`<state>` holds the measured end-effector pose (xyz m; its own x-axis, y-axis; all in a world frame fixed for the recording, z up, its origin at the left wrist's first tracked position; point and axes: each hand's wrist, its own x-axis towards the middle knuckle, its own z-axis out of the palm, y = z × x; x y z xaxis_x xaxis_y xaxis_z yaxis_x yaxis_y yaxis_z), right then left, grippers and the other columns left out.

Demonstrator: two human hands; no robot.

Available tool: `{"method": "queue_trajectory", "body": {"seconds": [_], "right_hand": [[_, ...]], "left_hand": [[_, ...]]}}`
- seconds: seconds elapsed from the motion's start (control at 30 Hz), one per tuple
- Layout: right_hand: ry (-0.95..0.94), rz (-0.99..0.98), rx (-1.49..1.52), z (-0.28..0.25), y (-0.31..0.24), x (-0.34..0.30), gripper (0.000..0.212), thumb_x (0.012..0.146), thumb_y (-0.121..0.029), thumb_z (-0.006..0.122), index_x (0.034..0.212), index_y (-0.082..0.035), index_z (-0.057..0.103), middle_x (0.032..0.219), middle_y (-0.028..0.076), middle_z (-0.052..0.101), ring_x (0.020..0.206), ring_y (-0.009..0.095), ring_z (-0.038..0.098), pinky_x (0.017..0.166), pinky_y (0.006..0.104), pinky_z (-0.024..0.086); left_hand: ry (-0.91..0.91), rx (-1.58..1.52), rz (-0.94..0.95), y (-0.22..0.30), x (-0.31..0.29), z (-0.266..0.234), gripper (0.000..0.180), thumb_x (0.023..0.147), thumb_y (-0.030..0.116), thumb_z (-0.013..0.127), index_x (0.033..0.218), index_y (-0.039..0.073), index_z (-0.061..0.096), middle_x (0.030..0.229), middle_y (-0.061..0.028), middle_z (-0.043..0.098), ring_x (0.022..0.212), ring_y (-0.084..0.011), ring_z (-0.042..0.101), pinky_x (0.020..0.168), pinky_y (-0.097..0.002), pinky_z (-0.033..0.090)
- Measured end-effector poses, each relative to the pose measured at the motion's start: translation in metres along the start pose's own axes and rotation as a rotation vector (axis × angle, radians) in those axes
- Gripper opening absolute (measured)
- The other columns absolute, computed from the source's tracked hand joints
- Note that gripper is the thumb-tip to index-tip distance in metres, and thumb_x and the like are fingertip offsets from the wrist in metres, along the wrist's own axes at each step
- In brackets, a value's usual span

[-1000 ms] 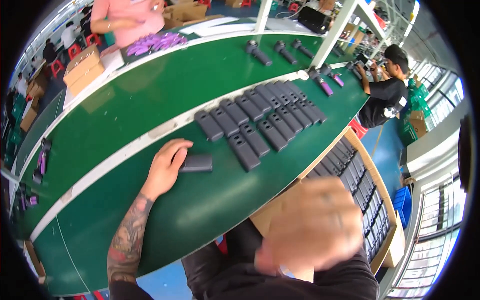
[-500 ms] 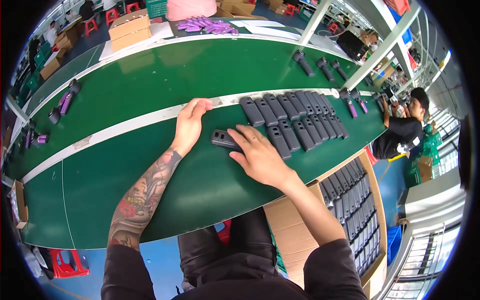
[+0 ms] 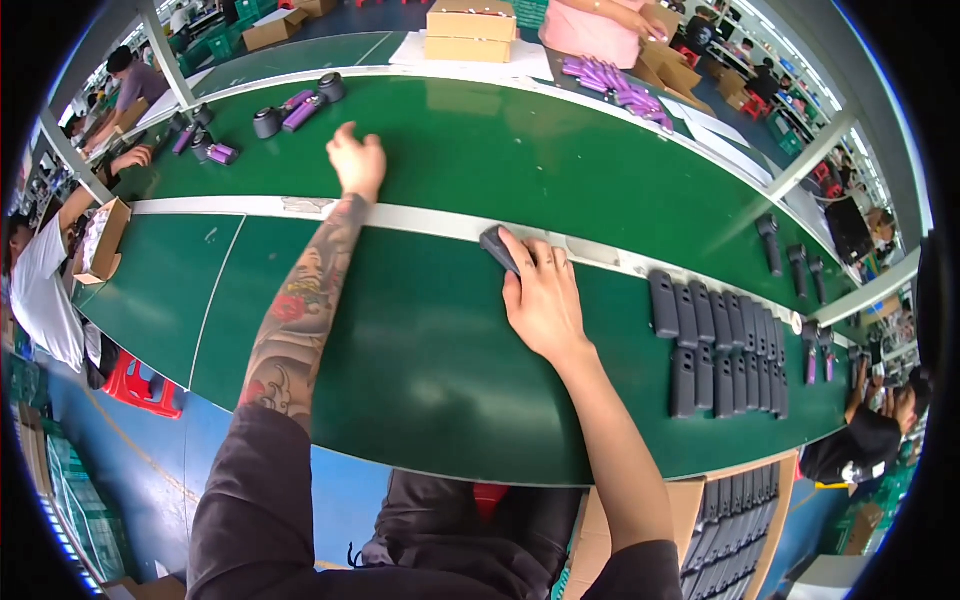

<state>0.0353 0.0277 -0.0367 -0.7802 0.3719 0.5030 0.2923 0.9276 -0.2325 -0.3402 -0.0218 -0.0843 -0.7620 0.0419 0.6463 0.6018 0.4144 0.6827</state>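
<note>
My left hand (image 3: 357, 165) is stretched out over the far green belt, beyond the white rail, with its fingers apart and nothing in them. Nearest to it are dark round-headed device parts with purple cylindrical bodies (image 3: 301, 112), a short way off to its left. Close to the rail, my right hand (image 3: 545, 295) grips a dark grey plastic housing (image 3: 493, 247) that is tilted and partly covered by the fingers. To the right of that hand, similar grey housings (image 3: 683, 382) lie side by side in two rows.
A white rail (image 3: 420, 217) divides the green work surface. At the right front stands an open cardboard box (image 3: 690, 500) of grey housings. Purple cylinders (image 3: 620, 88) are piled across the belt, near a person in pink. Other people work at both ends; a small carton (image 3: 104, 245) sits left.
My view has swung left. My left hand has reached out across the rail toward the purple-bodied parts. My right hand has carried the housing away from the rows, to the rail.
</note>
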Motion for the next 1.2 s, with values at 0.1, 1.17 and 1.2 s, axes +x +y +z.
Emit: {"method": "queue_trajectory", "body": {"seconds": [0.1,1.17,1.2], "right_hand": [[0.036,-0.036,0.061,-0.003,0.013,-0.006,0.053,0.085,-0.011,0.063,0.137,-0.012,0.053,0.121,0.013,0.054,0.100,0.032,0.054,0.091,0.0407,0.047],[0.450,0.582,1.313,-0.044,0.065,-0.030,0.043,0.095,-0.007,0.055,0.137,-0.009,0.052,0.112,0.011,0.062,0.085,0.015,0.054,0.074,0.0277,0.049],[0.440,0.540,1.182,-0.045,0.062,-0.029,0.044,0.094,-0.006,0.056,0.137,-0.009,0.052,0.113,0.011,0.062,0.086,0.016,0.056,0.075,0.0288,0.050]], "left_hand": [[0.082,0.099,-0.034,-0.067,0.054,-0.010,0.051,0.084,0.014,0.059,0.132,0.000,0.050,0.119,-0.0307,0.053,0.106,-0.0451,0.056,0.095,-0.0512,0.047],[-1.274,-1.256,-0.637,0.228,-0.166,-0.035,0.038,0.108,0.035,0.046,0.129,0.004,0.054,0.101,-0.0117,0.065,0.081,-0.0165,0.064,0.073,-0.0291,0.054],[-1.253,-1.309,-0.667,0.230,-0.169,-0.038,0.037,0.108,0.034,0.045,0.129,0.005,0.054,0.103,-0.0115,0.065,0.084,-0.0167,0.064,0.076,-0.0304,0.054]]}}
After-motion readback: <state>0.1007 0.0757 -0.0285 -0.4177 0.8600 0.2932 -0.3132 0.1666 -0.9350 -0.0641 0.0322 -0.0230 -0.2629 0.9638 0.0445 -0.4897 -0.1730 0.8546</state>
